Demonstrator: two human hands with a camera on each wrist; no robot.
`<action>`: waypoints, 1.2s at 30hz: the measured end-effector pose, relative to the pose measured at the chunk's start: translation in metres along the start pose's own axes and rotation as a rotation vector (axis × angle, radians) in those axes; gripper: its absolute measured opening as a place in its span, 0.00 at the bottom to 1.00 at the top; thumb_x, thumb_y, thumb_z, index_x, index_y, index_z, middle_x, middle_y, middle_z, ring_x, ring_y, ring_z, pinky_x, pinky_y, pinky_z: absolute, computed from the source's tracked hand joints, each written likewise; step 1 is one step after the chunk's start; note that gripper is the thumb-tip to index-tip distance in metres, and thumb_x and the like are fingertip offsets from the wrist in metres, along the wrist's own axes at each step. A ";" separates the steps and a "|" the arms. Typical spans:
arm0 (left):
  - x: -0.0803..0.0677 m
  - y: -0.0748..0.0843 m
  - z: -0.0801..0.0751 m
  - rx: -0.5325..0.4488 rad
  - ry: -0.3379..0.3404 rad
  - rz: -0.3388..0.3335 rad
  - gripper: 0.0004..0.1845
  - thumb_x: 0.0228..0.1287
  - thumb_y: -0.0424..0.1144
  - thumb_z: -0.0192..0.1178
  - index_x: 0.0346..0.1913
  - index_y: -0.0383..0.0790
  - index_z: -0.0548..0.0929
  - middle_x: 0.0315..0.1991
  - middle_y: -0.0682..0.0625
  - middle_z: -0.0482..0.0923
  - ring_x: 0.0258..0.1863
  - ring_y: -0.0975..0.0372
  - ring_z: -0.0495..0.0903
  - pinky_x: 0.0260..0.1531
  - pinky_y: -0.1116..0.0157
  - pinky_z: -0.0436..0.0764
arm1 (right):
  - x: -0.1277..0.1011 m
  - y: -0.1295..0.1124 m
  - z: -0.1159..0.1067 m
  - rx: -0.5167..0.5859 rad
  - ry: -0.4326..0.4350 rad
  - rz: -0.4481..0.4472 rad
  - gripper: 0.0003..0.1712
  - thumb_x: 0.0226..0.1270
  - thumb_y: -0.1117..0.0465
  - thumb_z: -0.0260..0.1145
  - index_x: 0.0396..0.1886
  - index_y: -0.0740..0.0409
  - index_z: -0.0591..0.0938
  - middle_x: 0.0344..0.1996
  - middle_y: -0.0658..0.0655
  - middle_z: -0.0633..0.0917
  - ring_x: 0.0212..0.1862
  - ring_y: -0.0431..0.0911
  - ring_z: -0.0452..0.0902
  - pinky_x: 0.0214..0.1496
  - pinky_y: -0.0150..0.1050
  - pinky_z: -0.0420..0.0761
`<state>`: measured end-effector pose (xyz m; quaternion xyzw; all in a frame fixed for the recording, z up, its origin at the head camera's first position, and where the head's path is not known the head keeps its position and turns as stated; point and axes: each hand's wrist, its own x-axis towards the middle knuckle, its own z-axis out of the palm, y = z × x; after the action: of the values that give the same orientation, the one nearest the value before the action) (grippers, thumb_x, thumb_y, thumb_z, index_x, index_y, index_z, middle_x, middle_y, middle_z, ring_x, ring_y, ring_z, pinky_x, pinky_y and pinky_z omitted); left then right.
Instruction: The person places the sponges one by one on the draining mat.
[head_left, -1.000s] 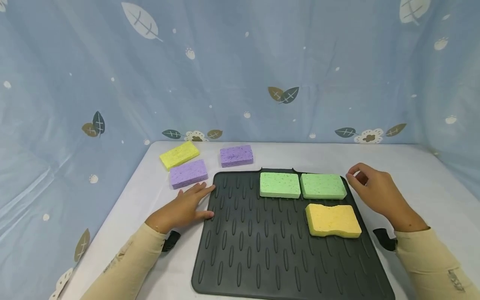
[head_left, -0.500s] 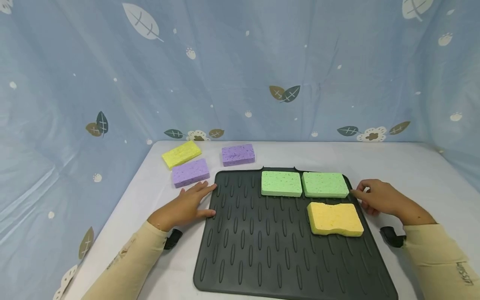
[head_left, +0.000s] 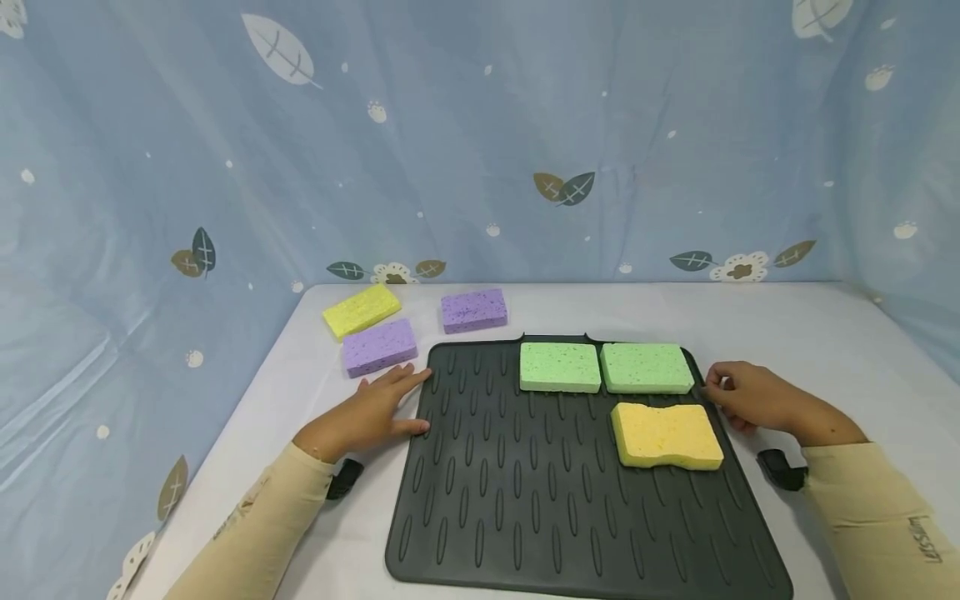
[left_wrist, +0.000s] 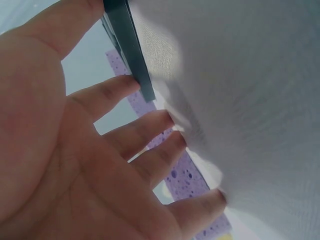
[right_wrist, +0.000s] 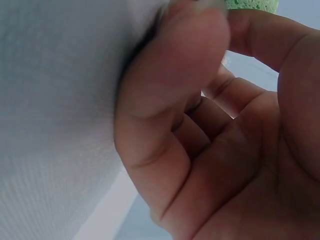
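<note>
Presently, as I observe from within the room, the head view shows a dark ribbed mat (head_left: 480, 500) across the lower centre of the frame, flat on a white table (head_left: 780, 321). The left hand (head_left: 367, 417), left of centre, has its fingers spread and unclenched; index finger and thumb touch the mat's left edge. The right hand (head_left: 768, 404), right of centre, has curled fingers, with the fingertips at the mat's right edge. On the mat's upper right, a left green sponge (head_left: 559, 367) lies just beside a right green sponge (head_left: 647, 368); a pale yellow sponge (head_left: 666, 436) lies below. Left of centre, off the mat, are a lime sponge (head_left: 362, 310), a pale purple sponge (head_left: 378, 347) and a darker purple sponge (head_left: 474, 311).

Left wrist view: the palm fills the left side. The index fingertip contacts the mat's edge at upper centre; purple sponge material shows behind the fingers.

Right wrist view: curled fingers occupy the centre, green sponge material the top edge. The contact area is obscured; I cannot tell whether the mat is pinched.
</note>
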<state>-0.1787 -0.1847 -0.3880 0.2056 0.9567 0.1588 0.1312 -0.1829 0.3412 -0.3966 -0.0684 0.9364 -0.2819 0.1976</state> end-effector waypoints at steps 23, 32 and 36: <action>0.026 -0.002 -0.041 0.120 0.299 0.060 0.29 0.70 0.47 0.63 0.71 0.43 0.72 0.70 0.38 0.70 0.71 0.42 0.67 0.68 0.40 0.67 | 0.000 0.000 0.002 -0.008 -0.006 0.009 0.10 0.77 0.61 0.50 0.37 0.62 0.73 0.20 0.52 0.74 0.22 0.45 0.73 0.23 0.40 0.77; 0.035 -0.026 -0.037 0.123 0.191 -0.049 0.37 0.69 0.45 0.64 0.76 0.40 0.63 0.77 0.32 0.55 0.75 0.36 0.56 0.73 0.37 0.56 | -0.001 -0.001 0.004 0.000 0.012 0.002 0.09 0.77 0.61 0.51 0.37 0.62 0.73 0.18 0.52 0.74 0.21 0.44 0.73 0.21 0.40 0.77; 0.036 -0.032 -0.038 0.125 0.186 -0.072 0.36 0.71 0.42 0.61 0.77 0.41 0.61 0.76 0.29 0.53 0.74 0.31 0.53 0.70 0.30 0.53 | -0.002 -0.002 0.005 -0.012 0.027 0.002 0.09 0.77 0.62 0.51 0.37 0.62 0.73 0.18 0.52 0.75 0.21 0.44 0.73 0.21 0.39 0.77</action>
<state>-0.2337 -0.2061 -0.3716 0.1632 0.9796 0.1123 0.0344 -0.1795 0.3377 -0.3986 -0.0649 0.9407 -0.2771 0.1846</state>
